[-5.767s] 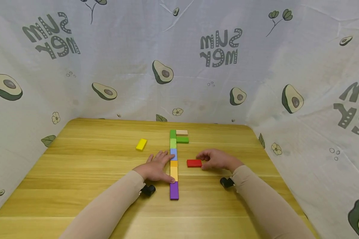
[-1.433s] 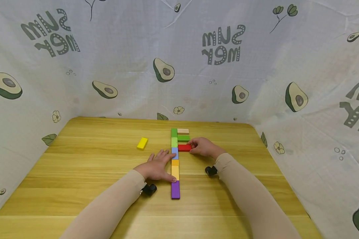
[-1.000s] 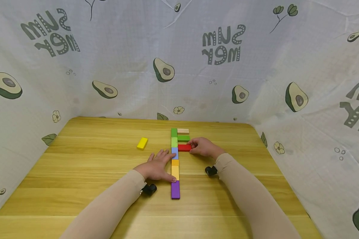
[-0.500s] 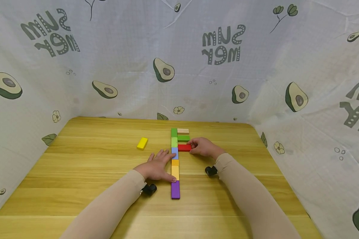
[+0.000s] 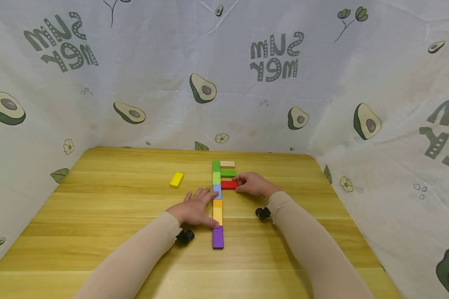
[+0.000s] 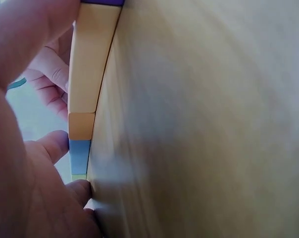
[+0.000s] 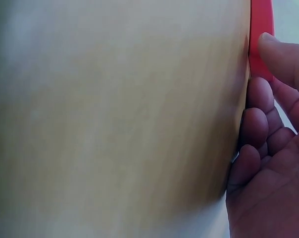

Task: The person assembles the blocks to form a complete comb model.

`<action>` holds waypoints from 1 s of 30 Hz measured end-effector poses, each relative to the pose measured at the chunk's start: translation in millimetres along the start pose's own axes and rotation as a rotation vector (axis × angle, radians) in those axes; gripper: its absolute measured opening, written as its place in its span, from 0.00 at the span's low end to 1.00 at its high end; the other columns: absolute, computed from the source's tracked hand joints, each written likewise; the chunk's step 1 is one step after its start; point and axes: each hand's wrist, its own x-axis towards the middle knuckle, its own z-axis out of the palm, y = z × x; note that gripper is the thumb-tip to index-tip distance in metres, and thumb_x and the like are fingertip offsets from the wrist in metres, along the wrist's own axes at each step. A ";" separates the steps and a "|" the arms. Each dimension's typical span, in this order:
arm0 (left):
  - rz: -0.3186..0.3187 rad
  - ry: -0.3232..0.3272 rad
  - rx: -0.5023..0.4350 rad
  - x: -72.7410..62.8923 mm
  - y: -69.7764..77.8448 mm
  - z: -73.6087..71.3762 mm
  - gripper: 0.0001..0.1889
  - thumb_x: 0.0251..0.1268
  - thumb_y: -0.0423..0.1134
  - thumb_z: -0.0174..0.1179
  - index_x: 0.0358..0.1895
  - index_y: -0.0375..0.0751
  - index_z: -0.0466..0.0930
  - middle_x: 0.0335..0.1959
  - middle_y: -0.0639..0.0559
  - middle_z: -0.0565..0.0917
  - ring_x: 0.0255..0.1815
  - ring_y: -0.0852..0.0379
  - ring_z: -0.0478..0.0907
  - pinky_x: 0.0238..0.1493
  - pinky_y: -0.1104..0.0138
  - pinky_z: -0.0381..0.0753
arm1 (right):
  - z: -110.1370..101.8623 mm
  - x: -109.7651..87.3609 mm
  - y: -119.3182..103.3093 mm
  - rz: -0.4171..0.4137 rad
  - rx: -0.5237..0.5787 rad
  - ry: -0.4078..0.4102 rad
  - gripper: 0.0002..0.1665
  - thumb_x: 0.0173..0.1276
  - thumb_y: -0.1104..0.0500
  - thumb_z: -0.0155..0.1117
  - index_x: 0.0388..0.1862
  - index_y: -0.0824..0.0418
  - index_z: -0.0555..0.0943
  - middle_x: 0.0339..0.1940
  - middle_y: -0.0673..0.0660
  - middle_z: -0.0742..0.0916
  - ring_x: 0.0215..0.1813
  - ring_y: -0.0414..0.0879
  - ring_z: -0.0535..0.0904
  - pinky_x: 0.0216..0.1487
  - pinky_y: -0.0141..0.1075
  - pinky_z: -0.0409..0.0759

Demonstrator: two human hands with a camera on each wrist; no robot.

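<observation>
In the head view a straight column of flat blocks runs away from me: purple (image 5: 218,237), pale orange (image 5: 217,216), orange (image 5: 218,203), blue (image 5: 217,189), light green (image 5: 216,178) and dark green (image 5: 216,166). My left hand (image 5: 194,209) lies spread along its left side, thumb by the purple and pale orange joint, index fingertip at the blue block. My right hand (image 5: 255,184) pinches the right end of a red block (image 5: 229,185), whose other end meets the column near the blue and light green blocks. Thumb and fingers on the red block (image 7: 261,20) also show in the right wrist view.
Beyond the red block, a green block (image 5: 228,173) and a plain wood block (image 5: 227,164) stick out rightward from the column. A lone yellow block (image 5: 177,180) lies on the wooden table (image 5: 108,207) to the left. A patterned white cloth (image 5: 164,62) surrounds the table.
Since the earliest frame, my right hand has moved the red block away from me and leftward up to the column. The left hand has kept its place. During the last second both hands stay put.
</observation>
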 end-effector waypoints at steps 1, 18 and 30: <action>0.000 0.002 0.000 -0.6 1.0 -0.7 0.56 0.55 0.65 0.74 0.85 0.58 0.54 0.89 0.44 0.46 0.90 0.40 0.36 0.84 0.36 0.32 | 0.0 0.1 -0.2 -0.002 0.002 -0.001 0.24 0.73 0.60 0.71 0.65 0.63 0.82 0.41 0.55 0.82 0.43 0.47 0.75 0.47 0.35 0.74; 0.017 0.038 -0.073 -0.9 2.1 -9.4 0.50 0.63 0.62 0.72 0.84 0.52 0.58 0.87 0.43 0.55 0.88 0.40 0.48 0.84 0.36 0.43 | -0.5 3.6 6.8 -0.001 0.034 -0.019 0.25 0.73 0.59 0.71 0.66 0.63 0.82 0.42 0.55 0.83 0.46 0.47 0.76 0.52 0.37 0.75; -0.188 0.502 0.137 -11.5 -40.0 -43.7 0.32 0.71 0.51 0.69 0.72 0.39 0.74 0.71 0.36 0.76 0.72 0.32 0.72 0.73 0.39 0.69 | -1.9 -0.9 9.7 0.008 0.054 -0.011 0.24 0.74 0.58 0.70 0.67 0.62 0.82 0.46 0.55 0.84 0.49 0.48 0.76 0.58 0.39 0.77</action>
